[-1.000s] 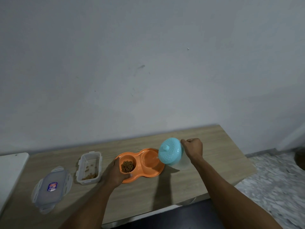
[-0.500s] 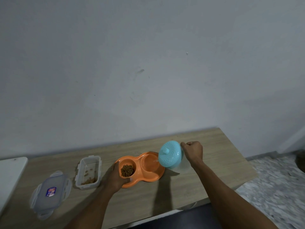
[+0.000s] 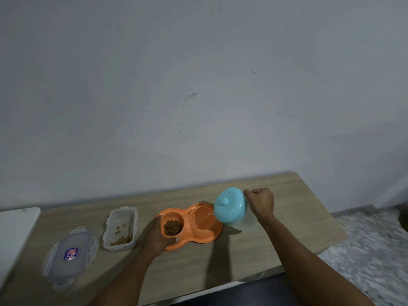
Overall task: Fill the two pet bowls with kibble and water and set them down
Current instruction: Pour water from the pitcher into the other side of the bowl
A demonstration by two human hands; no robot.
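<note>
Fingers (image 3: 254,192) clenched on the tipped jug (image 3: 230,205) pour water into the double bowl (image 3: 207,236) beside kibble (image 3: 172,227).

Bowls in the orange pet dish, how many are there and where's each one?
2. The left bowl, holding kibble, sits beside the left hand. The right bowl sits under the tilted blue jug held by the right hand.

Glossy orange plastic double bowl (image 3: 194,226), textured teal plastic jug lid (image 3: 229,205), clear plastic container (image 3: 120,228), matt wood-grain table (image 3: 287,228)
</note>
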